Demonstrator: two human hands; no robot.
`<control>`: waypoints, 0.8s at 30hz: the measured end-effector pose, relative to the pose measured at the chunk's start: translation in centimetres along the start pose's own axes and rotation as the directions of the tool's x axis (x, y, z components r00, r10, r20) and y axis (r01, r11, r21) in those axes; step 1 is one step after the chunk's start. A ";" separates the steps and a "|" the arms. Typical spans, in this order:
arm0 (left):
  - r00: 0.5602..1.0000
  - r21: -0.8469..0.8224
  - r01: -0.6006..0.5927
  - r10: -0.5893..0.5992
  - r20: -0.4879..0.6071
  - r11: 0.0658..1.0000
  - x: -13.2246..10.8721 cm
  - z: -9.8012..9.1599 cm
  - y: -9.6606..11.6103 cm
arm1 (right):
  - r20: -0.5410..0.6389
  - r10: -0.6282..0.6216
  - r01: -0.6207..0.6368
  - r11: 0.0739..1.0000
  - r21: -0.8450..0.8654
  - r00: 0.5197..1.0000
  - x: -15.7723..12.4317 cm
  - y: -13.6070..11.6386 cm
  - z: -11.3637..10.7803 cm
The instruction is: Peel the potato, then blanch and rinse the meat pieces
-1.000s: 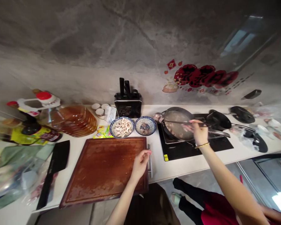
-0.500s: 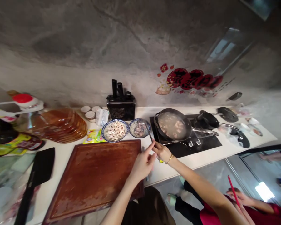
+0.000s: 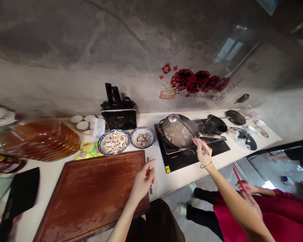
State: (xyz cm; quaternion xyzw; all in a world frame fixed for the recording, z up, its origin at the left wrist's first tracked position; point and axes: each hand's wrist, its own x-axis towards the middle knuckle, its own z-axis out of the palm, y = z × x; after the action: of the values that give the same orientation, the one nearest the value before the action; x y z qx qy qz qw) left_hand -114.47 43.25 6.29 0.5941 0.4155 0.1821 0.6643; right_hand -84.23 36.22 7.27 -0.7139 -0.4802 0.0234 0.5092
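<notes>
My right hand [image 3: 203,151], with a gold bangle at the wrist, is closed round the handle of a metal ladle [image 3: 174,118]. Its round, shiny head is over the far side of a dark frying pan [image 3: 195,126]; whether it has holes I cannot tell. Cloudy liquid and pale meat pieces fill the pan. My left hand [image 3: 142,179] hovers at the right edge of a brown cutting board [image 3: 98,188], fingers apart and holding nothing. Beyond the board, one patterned bowl [image 3: 128,143] contains sliced mushrooms [image 3: 115,142]. A second bowl [image 3: 153,136] has meat pieces [image 3: 143,138] in it.
The pan sits on a black cooktop [image 3: 176,163] beside a smaller dark pan [image 3: 214,125]. A knife block [image 3: 120,118] stands by the wall. A cleaver [image 3: 22,193] and oil jug [image 3: 45,139] are left. Chopsticks [image 3: 151,186] lie beside the board. Another person in red [image 3: 242,215] stands right, holding something red.
My right hand has carried the ladle from the meat bowl rightward to the pan. My left hand has come away from the right one and down towards the board. The view has shifted right.
</notes>
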 end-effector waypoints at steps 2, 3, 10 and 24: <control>1.000 0.010 0.010 -0.010 -0.006 1.000 0.0 0.3 -0.3 | 0.098 -0.073 0.083 0.991 -0.104 0.992 2.1 2.8 -2.3; 1.000 0.015 0.013 -0.013 -0.005 1.000 0.0 0.5 -0.5 | 0.162 -0.101 0.125 0.981 -0.148 0.982 3.0 4.2 -3.3; 1.000 0.012 0.031 -0.031 0.003 0.999 0.2 1.6 -0.9 | 0.434 -0.077 0.212 0.939 -0.272 0.898 5.1 7.4 -7.1; 0.999 0.023 0.011 -0.011 0.030 1.000 1.2 2.5 -1.3 | 0.209 0.477 -0.512 0.841 0.172 0.854 4.3 2.3 -8.8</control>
State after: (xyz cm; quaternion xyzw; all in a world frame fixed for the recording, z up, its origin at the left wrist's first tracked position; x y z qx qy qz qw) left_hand -112.15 42.21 4.54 0.6021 0.4108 0.1646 0.6646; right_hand -75.79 33.09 11.72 -0.7484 -0.3123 0.2641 0.5222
